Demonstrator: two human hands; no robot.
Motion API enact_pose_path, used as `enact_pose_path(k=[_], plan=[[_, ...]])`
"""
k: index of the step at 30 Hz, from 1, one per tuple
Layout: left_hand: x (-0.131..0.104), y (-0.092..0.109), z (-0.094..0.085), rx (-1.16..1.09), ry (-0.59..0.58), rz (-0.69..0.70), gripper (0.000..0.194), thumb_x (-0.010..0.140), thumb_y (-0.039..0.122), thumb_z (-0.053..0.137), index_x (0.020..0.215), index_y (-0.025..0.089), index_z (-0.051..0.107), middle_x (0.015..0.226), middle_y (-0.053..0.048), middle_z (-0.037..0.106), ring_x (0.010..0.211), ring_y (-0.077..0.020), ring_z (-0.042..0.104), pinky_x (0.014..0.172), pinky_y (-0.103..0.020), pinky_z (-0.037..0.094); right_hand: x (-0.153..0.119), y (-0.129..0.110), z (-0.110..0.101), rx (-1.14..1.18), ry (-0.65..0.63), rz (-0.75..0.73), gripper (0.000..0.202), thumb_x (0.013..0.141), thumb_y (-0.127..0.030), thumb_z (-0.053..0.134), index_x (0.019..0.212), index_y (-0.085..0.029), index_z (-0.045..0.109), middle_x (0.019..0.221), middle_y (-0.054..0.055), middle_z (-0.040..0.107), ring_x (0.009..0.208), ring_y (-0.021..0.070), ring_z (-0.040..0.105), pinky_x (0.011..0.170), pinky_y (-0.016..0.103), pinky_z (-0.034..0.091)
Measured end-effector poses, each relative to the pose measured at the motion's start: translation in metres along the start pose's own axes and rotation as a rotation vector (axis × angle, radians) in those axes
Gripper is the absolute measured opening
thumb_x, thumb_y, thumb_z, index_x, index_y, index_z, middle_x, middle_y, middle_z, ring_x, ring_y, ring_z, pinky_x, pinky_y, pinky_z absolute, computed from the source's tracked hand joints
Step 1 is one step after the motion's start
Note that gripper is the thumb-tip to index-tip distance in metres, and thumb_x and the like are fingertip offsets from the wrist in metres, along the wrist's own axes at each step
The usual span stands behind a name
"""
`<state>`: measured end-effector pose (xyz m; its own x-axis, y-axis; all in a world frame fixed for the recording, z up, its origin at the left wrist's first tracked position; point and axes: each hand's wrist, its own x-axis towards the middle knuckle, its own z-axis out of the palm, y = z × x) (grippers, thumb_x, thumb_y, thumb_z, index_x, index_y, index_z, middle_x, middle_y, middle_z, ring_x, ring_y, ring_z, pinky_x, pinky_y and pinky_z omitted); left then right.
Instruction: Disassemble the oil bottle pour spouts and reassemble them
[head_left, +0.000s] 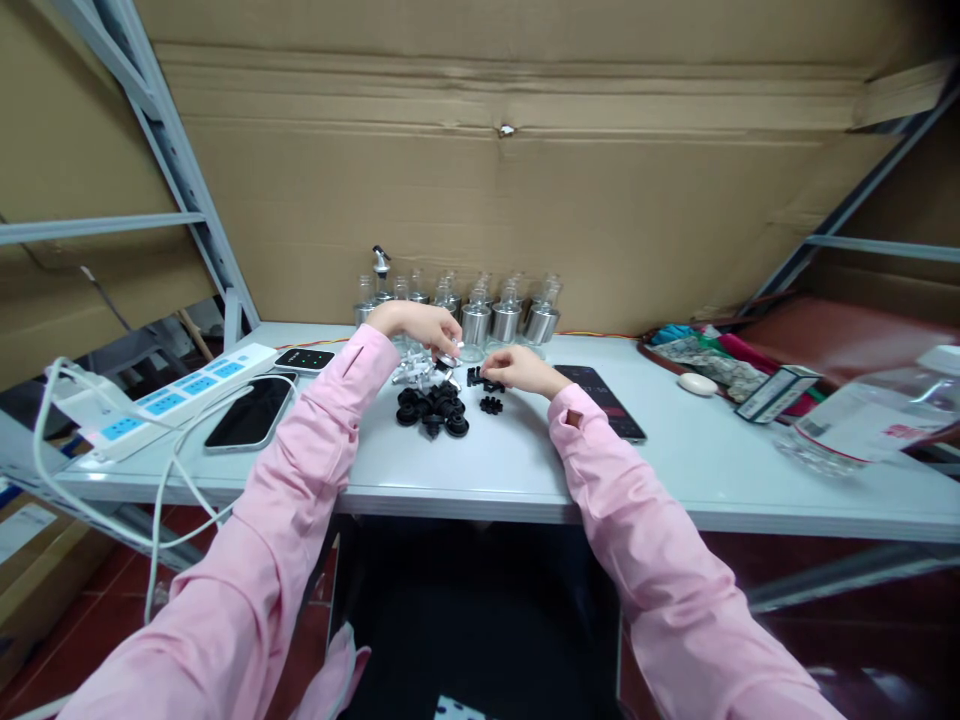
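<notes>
My left hand (426, 325) is over the pile, its fingers closed on a small silvery-white part (452, 350). Under it lies a heap of silvery spout pieces (418, 372). Nearer the table edge is a pile of round black stoppers (433, 408). My right hand (519, 368) has its fingertips pinched at the small black toothed pieces (475, 377); whether one is lifted cannot be made out. Another black toothed piece (491, 405) lies just in front. Behind stand several glass bottles (506, 318) with silver sleeves, one bearing a black-and-silver pourer (381, 263).
A dark phone (604, 405) lies beside my right wrist. To the left are another phone (251, 412), a power strip (184, 400) with white cables and a small black device (304, 360). At right are a plastic bottle (862, 420), a small box (778, 393) and cloth. Cardboard (540, 210) backs the table.
</notes>
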<state>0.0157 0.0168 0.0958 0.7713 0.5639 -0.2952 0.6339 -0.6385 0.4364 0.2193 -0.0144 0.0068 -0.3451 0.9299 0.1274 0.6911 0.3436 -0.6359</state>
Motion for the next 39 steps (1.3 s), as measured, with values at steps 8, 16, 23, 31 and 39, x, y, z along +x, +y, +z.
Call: enact_pose_path(k=[8, 16, 23, 31, 39], plan=[[-0.001, 0.000, -0.001, 0.019, -0.005, 0.007, 0.028, 0.069, 0.042, 0.056, 0.075, 0.014, 0.054, 0.070, -0.001, 0.059, 0.068, -0.0132, 0.054, 0.062, -0.023, 0.036, -0.003, 0.002, -0.006, -0.107, -0.078, 0.016, 0.013, 0.066, -0.022, 0.059, 0.069, -0.015, 0.070, 0.062, 0.001, 0.065, 0.056, 0.0111, 0.054, 0.057, 0.022, 0.042], [-0.001, -0.001, -0.001, 0.019, -0.002, -0.001, 0.029, 0.069, 0.043, 0.056, 0.075, 0.015, 0.055, 0.069, 0.000, 0.060, 0.068, -0.0130, 0.053, 0.064, -0.023, 0.036, -0.003, 0.006, -0.007, -0.014, -0.165, 0.023, 0.018, 0.064, -0.019, 0.056, 0.074, -0.014, 0.071, 0.064, 0.001, 0.065, 0.051, 0.0090, 0.051, 0.054, 0.022, 0.043], [-0.001, -0.001, -0.001, 0.013, -0.001, -0.016, 0.029, 0.069, 0.043, 0.056, 0.076, 0.015, 0.055, 0.070, -0.001, 0.060, 0.069, -0.0132, 0.054, 0.064, -0.023, 0.036, -0.006, 0.009, -0.014, -0.002, -0.201, 0.096, 0.012, 0.061, -0.017, 0.057, 0.066, -0.014, 0.067, 0.049, -0.002, 0.057, 0.048, 0.0083, 0.049, 0.048, 0.020, 0.039], [0.000, -0.003, -0.001, 0.010, -0.007, -0.009, 0.029, 0.069, 0.043, 0.057, 0.076, 0.015, 0.055, 0.070, 0.000, 0.061, 0.069, -0.0124, 0.054, 0.064, -0.022, 0.036, -0.013, 0.001, -0.014, 0.141, -0.290, 0.302, 0.026, 0.065, -0.038, 0.070, 0.056, -0.014, 0.062, 0.055, 0.005, 0.065, 0.044, 0.0113, 0.056, 0.045, 0.024, 0.047], [-0.002, 0.001, -0.001, 0.014, -0.009, -0.005, 0.029, 0.069, 0.043, 0.056, 0.076, 0.015, 0.055, 0.071, -0.001, 0.060, 0.070, -0.0144, 0.055, 0.064, -0.024, 0.036, -0.012, -0.003, -0.006, 0.234, -0.275, 0.286, 0.028, 0.060, -0.038, 0.076, 0.053, -0.014, 0.062, 0.050, 0.004, 0.063, 0.046, 0.0140, 0.060, 0.050, 0.025, 0.054]])
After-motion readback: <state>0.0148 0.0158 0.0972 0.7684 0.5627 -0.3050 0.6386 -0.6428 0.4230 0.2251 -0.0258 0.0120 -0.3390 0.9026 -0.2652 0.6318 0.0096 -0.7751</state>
